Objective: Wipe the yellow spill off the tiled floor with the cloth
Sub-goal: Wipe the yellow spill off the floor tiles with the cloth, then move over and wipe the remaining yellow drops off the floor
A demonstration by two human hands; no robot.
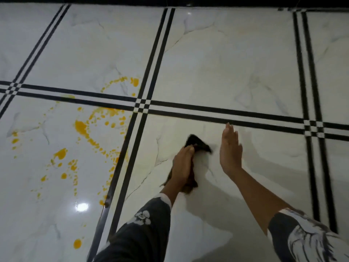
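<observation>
A yellow spill [81, 127] lies in splashes and drops over the white marble floor tiles [226, 72] at the left, crossing a black-striped joint. My left hand [182, 163] grips a dark cloth [197, 143], which sticks out past the fingers and hangs below the wrist. It is held over the tile to the right of the spill, apart from the yellow drops. My right hand [230, 150] is beside the cloth, flat, fingers together and stretched forward, holding nothing.
Black double stripes [207, 112] run between the tiles in a grid. A dark band [170, 0] borders the far edge of the floor. A bright light reflection [81, 207] shines on the tile at the lower left.
</observation>
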